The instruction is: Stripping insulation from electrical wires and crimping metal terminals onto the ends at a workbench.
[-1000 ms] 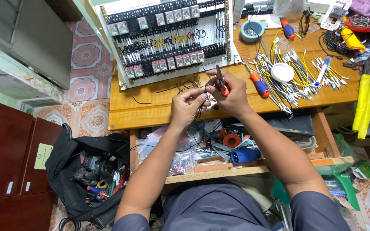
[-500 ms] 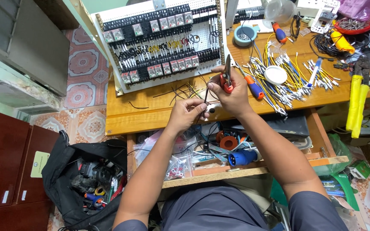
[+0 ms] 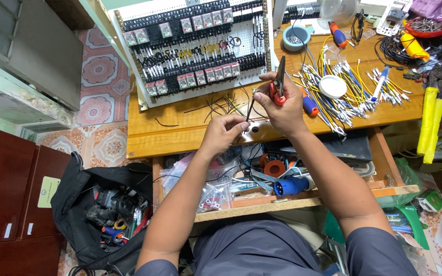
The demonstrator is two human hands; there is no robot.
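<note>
- Since the earlier view, both hands have drawn slightly apart; the thin black wire (image 3: pixel 250 110) now runs stretched between them.
- Left hand (image 3: pixel 223 134): fingertips pressed together, pinching the wire's lower end, above the front edge of the wooden counter (image 3: pixel 180 134).
- Right hand (image 3: pixel 282 105): closed around red-handled pliers (image 3: pixel 279 84) (tips pointing up and away), thumb and forefinger also pinching the wire's upper end.
- Behind the hands: white panel of relays (image 3: pixel 195 46), loose dark wire offcuts lying before it.
- Right of the hands: pile of yellow and white wires (image 3: pixel 354 84), white round lid (image 3: pixel 333 86), yellow-handled tool (image 3: pixel 429 122).
- Below the counter: blue plug (image 3: pixel 288 186) on a shelf; black tool bag (image 3: pixel 103 209) on the floor.
</note>
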